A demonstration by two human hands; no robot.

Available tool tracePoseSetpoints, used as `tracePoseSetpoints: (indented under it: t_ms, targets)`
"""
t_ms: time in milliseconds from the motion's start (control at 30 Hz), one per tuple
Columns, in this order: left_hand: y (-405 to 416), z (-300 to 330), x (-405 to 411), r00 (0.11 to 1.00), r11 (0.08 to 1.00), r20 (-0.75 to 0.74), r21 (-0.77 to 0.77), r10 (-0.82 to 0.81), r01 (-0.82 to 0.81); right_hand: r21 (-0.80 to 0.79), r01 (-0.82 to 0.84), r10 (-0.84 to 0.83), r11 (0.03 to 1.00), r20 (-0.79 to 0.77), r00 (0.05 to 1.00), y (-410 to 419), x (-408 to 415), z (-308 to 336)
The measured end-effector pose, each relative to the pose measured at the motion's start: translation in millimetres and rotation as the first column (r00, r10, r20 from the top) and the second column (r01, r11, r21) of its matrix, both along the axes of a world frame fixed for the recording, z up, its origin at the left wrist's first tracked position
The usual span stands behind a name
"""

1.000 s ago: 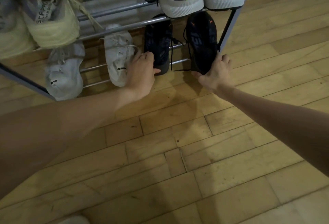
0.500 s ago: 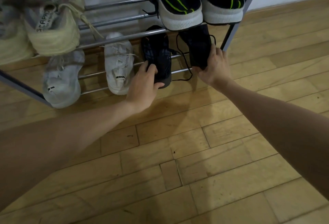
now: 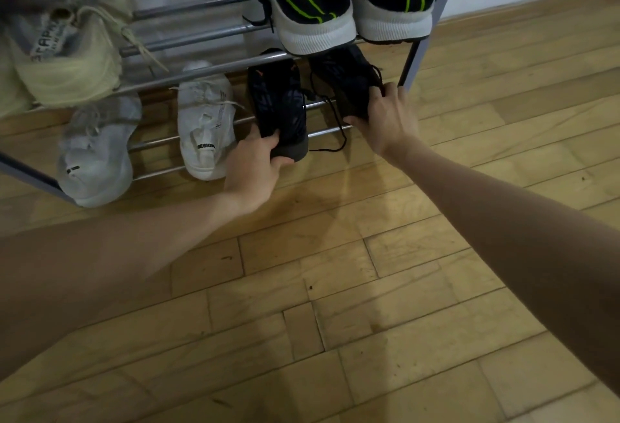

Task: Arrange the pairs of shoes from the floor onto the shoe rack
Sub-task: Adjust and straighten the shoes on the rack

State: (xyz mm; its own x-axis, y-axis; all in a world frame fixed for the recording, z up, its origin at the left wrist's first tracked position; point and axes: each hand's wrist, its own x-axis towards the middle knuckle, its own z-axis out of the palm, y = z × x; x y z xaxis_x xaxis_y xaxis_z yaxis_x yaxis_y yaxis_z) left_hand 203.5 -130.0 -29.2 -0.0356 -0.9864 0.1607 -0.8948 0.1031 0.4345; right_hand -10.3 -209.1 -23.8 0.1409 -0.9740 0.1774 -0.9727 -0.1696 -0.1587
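Head view: left hand (image 3: 255,167) grips heel of left dark shoe (image 3: 278,103), thumb under, fingers (image 3: 268,140) curled over its rim. Right hand (image 3: 385,120) pinches heel of right dark shoe (image 3: 349,83). Both shoes on shoe rack (image 3: 201,38) lower rails.

I am looking at 2 dark navy shoes, the left one (image 3: 278,103) showing small orange marks at its 12 o'clock end, the right one (image 3: 349,83) trailing black laces. At my 12 o'clock, 2 black shoes (image 3: 339,3) are showing neon green stripes over white soles. At 10 o'clock, 2 white sneakers (image 3: 204,123) are carrying small black lettering. Pale yellow sneakers (image 3: 67,53) are sitting above them. The rack bars (image 3: 188,36) are gleaming silver; the floor (image 3: 335,288) is glowing honey-brown.
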Motion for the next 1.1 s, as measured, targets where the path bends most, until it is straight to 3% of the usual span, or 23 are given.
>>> tracePoseSetpoints:
  t_ms: [200, 467, 667, 967, 1100]
  targets:
    - [-9, 8, -14, 1.000, 0.999, 0.008, -0.014, -0.030, 0.030, -0.143, -0.153, 0.136, 0.978, -0.127, 0.983, 7, -17, -12]
    - [-21, 2, -44, 0.998, 0.999, 0.056, -0.012, -0.039, 0.040, -0.296, -0.135, 0.062, 0.946, -0.244, 0.968, 8, -16, -13]
    - [-27, 7, -48, 0.990, 0.993, 0.083, 0.017, -0.118, 0.117, -0.194, -0.076, 0.061, 0.978, -0.085, 0.995, 6, -16, -19]
    - [-31, 15, -43, 0.982, 0.965, 0.114, 0.234, -0.151, 0.121, 0.063, -0.090, 0.093, 0.994, -0.058, 0.994, 37, -17, -16]
    - [-29, 23, -45, 0.998, 0.989, -0.030, 0.134, -0.053, 0.057, 0.064, -0.074, 0.075, 0.995, -0.018, 0.997, 34, -9, -7]
